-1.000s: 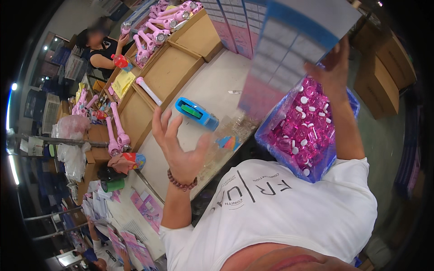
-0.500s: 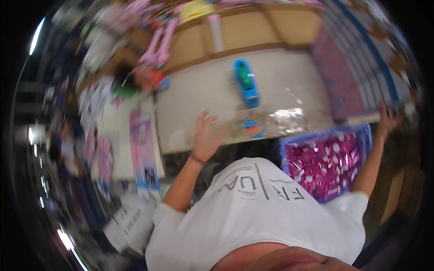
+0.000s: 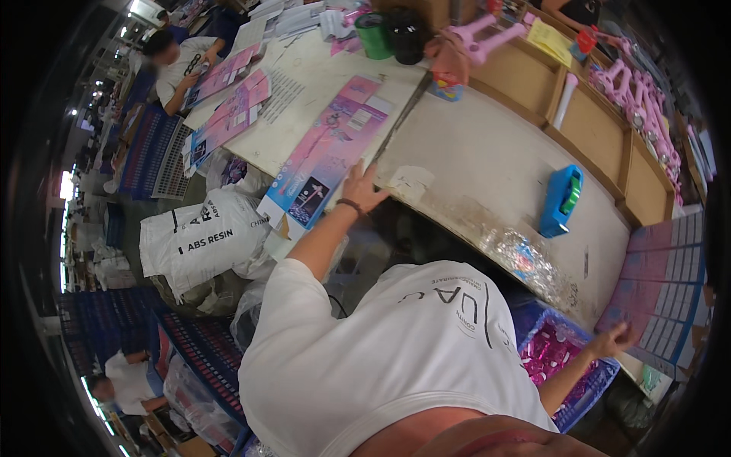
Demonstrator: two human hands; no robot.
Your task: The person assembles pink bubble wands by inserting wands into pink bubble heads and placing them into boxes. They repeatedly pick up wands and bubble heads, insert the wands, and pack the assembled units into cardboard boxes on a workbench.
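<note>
Since half a second ago view has swung: left hand [image 3: 364, 189], then raised open over the counter's middle, now sits down at the near counter [image 3: 487, 152] edge, and right hand [image 3: 615, 337] has dropped from the tray stack's side to its lower corner.

Left to right:
- Far left: white sack [image 3: 199, 238] on the floor, blue crates [image 3: 205, 358] below it; another person [image 3: 129, 381] bottom-left, mostly cut off by the rim.
- Pink-and-blue flat cartons [image 3: 324, 160] lie on the counter, overhanging its near edge. Left hand rests on the counter edge just right of them, fingers spread, touching the carton's right side; holds nothing that I can see. Beaded bracelet [image 3: 350, 204] on that wrist.
- White paper scrap [image 3: 410, 183] just right of the left hand.
- Own white shirt [image 3: 396, 358] hides everything under the counter centre.
- Clear plastic wrap [image 3: 525, 259] at the near edge, contents hard to make out. Blue tape dispenser [image 3: 561, 200] well beyond it.
- Blue bin [image 3: 601, 381] of small pink parts [image 3: 552, 354] under the right forearm, partly hidden by the shirt.
- Right hand: fingertips on the lower-left corner of the stacked compartment trays [image 3: 662, 274]; pinching or just touching, cannot tell. Trays run out of frame at right.
</note>
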